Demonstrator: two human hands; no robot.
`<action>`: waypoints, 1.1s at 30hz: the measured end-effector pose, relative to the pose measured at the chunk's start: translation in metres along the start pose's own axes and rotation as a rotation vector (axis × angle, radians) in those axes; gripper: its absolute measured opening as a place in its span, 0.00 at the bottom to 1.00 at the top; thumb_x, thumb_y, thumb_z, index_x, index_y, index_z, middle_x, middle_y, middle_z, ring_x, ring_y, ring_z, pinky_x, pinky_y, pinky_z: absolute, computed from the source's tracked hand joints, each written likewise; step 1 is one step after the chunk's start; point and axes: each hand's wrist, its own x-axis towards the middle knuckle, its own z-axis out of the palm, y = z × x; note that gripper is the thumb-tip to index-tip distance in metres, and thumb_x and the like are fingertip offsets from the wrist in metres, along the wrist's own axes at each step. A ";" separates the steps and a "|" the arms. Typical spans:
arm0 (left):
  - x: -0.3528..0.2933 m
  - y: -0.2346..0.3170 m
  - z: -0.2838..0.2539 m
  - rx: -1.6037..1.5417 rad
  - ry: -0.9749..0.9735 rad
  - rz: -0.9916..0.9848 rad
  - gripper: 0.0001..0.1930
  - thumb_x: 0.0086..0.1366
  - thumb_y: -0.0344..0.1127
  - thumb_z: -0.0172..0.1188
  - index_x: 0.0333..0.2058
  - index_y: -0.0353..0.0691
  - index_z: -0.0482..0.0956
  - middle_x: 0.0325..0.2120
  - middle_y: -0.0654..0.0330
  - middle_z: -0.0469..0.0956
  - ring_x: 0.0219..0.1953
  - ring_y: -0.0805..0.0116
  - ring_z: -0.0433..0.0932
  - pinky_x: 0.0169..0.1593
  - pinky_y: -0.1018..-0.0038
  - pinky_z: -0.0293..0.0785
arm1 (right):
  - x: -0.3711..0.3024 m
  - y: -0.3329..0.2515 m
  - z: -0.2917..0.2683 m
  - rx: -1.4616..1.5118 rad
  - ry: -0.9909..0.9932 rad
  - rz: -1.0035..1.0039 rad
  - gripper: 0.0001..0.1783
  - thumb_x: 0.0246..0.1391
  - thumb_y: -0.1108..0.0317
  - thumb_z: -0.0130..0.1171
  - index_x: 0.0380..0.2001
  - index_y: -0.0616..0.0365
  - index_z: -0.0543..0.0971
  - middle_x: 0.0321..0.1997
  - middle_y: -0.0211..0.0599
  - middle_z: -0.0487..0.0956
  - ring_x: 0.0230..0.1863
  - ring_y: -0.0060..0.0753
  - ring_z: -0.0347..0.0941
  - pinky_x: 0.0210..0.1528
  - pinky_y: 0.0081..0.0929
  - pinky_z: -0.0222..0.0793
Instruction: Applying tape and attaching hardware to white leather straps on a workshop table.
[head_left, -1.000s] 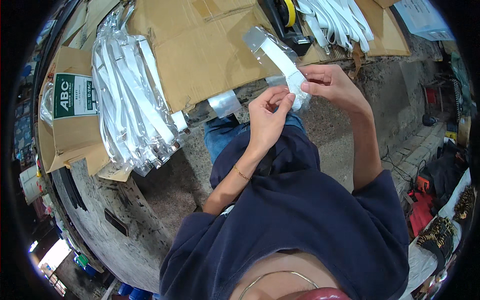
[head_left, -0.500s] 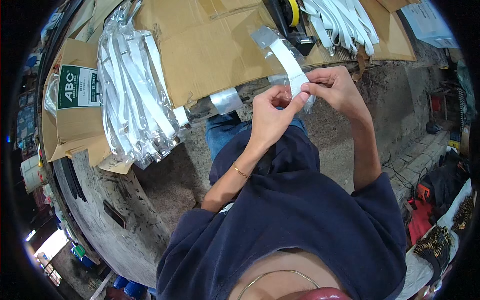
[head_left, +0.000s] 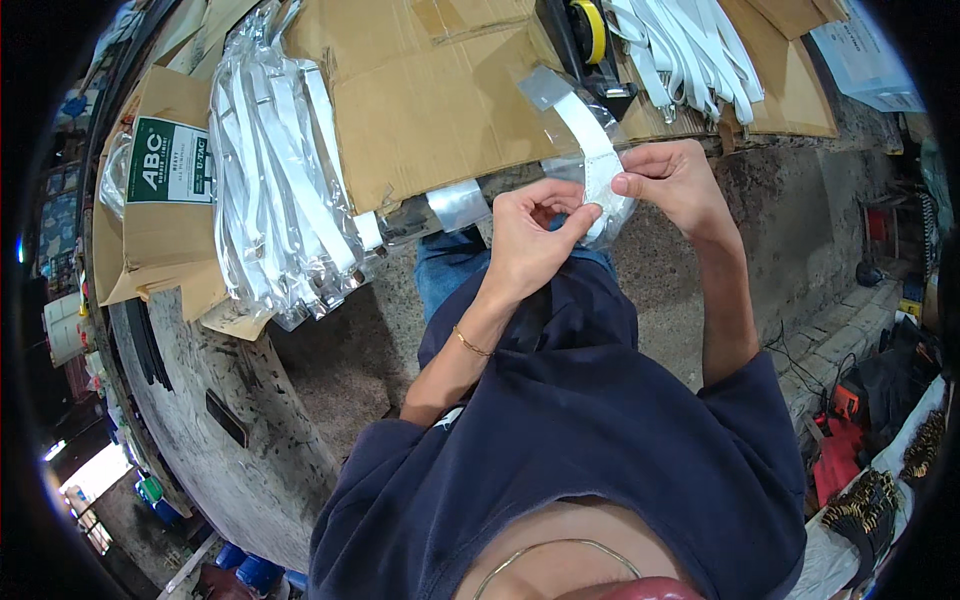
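Between my hands, a clear plastic sleeve (head_left: 616, 222) encloses a folded white strap (head_left: 590, 125), with a flat silvery piece at its far end. My left hand (head_left: 535, 235) pinches the sleeve's near left edge between thumb and fingers. On the other side, my right hand (head_left: 680, 190) pinches it near the strap's edge, thumb on top. The sleeve's far end reaches over the cardboard sheet (head_left: 430, 120), close to a black tape dispenser (head_left: 608, 85) holding a yellow-rimmed roll.
Several sleeved white straps (head_left: 270, 170) are heaped at the left, beside an open cardboard box (head_left: 165, 245). More white straps (head_left: 690, 60) lie at the far right. Silvery tape (head_left: 456, 205) hangs from the table's edge. A dark phone (head_left: 228, 418) rests on the left surface.
My left hand has shifted slightly left and down, and the hands are a little farther apart. More of the sleeve's near end now shows between them. The view has shifted slightly.
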 end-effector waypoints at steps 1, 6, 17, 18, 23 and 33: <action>0.000 0.002 0.000 -0.029 -0.015 0.008 0.07 0.56 0.23 0.65 0.35 0.30 0.80 0.27 0.64 0.79 0.30 0.81 0.75 0.36 0.83 0.71 | -0.001 -0.002 0.001 0.029 0.011 0.007 0.14 0.48 0.73 0.66 0.37 0.72 0.80 0.32 0.40 0.82 0.31 0.19 0.75 0.34 0.17 0.70; 0.006 0.007 0.001 -0.059 -0.029 0.007 0.07 0.56 0.24 0.65 0.34 0.30 0.80 0.27 0.64 0.79 0.29 0.81 0.75 0.34 0.84 0.70 | -0.001 0.000 0.008 -0.012 0.119 0.001 0.14 0.47 0.73 0.67 0.37 0.71 0.80 0.31 0.40 0.83 0.32 0.19 0.75 0.34 0.17 0.71; 0.004 0.055 -0.005 -0.113 -0.062 0.071 0.08 0.54 0.24 0.67 0.34 0.30 0.81 0.25 0.63 0.80 0.27 0.80 0.75 0.33 0.83 0.71 | 0.034 0.007 -0.004 0.819 -0.451 0.017 0.34 0.66 0.48 0.37 0.62 0.66 0.58 0.62 0.58 0.64 0.61 0.47 0.66 0.61 0.43 0.63; 0.001 0.065 -0.006 -0.124 -0.106 0.043 0.08 0.54 0.24 0.67 0.34 0.30 0.82 0.25 0.63 0.81 0.27 0.80 0.76 0.33 0.82 0.71 | 0.038 0.000 0.003 0.778 -0.475 -0.049 0.35 0.65 0.46 0.37 0.64 0.64 0.57 0.63 0.56 0.64 0.61 0.48 0.65 0.62 0.44 0.62; -0.007 0.080 -0.021 -0.593 -0.326 0.071 0.10 0.56 0.23 0.65 0.38 0.29 0.79 0.31 0.58 0.81 0.32 0.76 0.78 0.37 0.80 0.74 | 0.042 -0.084 0.034 1.074 -0.722 -0.535 0.34 0.61 0.50 0.39 0.68 0.50 0.51 0.65 0.61 0.60 0.64 0.58 0.60 0.62 0.45 0.62; 0.019 0.190 -0.038 -0.589 -0.565 0.354 0.27 0.62 0.33 0.61 0.56 0.34 0.62 0.43 0.55 0.77 0.40 0.73 0.77 0.43 0.79 0.73 | 0.067 -0.288 0.045 0.545 -0.673 -1.034 0.24 0.55 0.66 0.61 0.53 0.61 0.70 0.38 0.34 0.71 0.39 0.24 0.66 0.35 0.23 0.66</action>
